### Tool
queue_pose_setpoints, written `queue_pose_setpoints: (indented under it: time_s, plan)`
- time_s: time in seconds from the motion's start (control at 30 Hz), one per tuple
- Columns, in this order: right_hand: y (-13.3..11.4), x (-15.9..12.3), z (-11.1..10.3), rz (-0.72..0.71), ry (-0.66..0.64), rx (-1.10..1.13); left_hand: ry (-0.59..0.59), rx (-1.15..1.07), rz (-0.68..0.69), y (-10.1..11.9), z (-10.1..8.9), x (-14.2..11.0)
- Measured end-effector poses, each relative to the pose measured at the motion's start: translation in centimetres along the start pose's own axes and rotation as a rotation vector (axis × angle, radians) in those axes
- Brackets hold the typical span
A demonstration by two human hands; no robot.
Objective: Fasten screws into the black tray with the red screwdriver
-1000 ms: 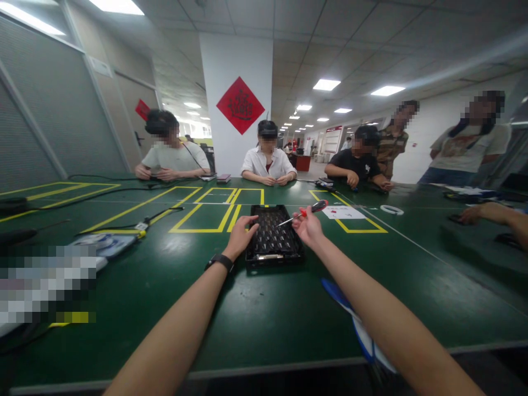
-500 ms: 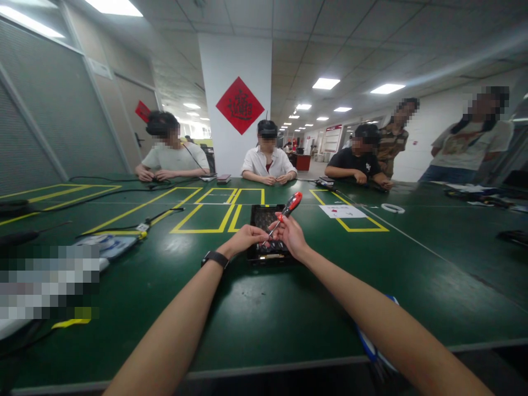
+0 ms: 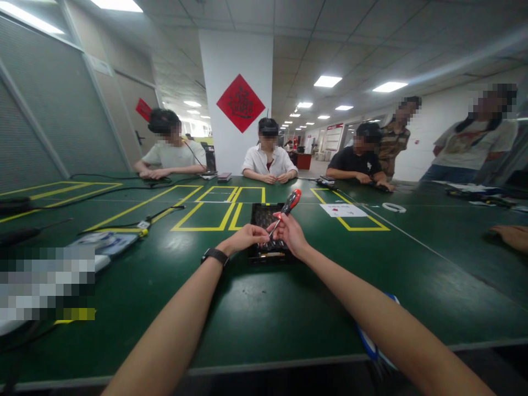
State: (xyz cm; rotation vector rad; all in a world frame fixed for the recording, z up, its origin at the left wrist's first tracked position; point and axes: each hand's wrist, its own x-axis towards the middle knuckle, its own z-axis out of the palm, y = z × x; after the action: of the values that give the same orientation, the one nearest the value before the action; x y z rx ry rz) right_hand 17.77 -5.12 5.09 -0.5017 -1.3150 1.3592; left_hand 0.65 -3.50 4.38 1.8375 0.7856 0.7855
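Observation:
A screwdriver (image 3: 291, 203) with a red and black handle is held in my right hand (image 3: 290, 234), tilted, handle up and to the right. Its thin metal shaft runs down toward the fingertips of my left hand (image 3: 250, 236). Those fingers are pinched together by the tip of the shaft; whatever is between them is too small to make out. Under both hands lies an open black case (image 3: 259, 212) with dark compartments and small parts inside. My hands cover part of it. A black watch (image 3: 215, 256) is on my left wrist.
Yellow tape (image 3: 198, 229) marks rectangles on the green table (image 3: 247, 319). A printed paper sheet (image 3: 343, 211) and a white ring (image 3: 394, 208) lie to the right. Cables and bagged items (image 3: 109, 242) are at left. Another person's hand (image 3: 511, 236) rests at the right edge. Several people are across the table.
Another person's hand has come into view at the right edge. The screwdriver's tip has shifted slightly closer to my left fingertips. Both my hands stay over the case.

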Motion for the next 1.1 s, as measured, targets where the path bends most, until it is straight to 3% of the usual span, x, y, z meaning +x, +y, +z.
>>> queue_pose_setpoints:
  time_s: [0.17,0.47,0.7,1.1]
  plan:
    - [-0.18,-0.12,0.02,0.017,0.015,-0.017,-0.028,-0.050,-0.003,0.10,-0.13,-0.10]
    - [-0.02,-0.16,0.13,0.016,0.010,-0.022,0.068,-0.013,-0.008,0.44,0.51,-0.15]
    - [-0.20,-0.38,0.22,-0.026,-0.002,-0.028,0.024,-0.017,-0.003,0.31,0.28,-0.13]
    - [-0.36,-0.37,0.17,0.033,-0.017,0.016,-0.033,-0.009,-0.011,0.14,-0.08,0.07]
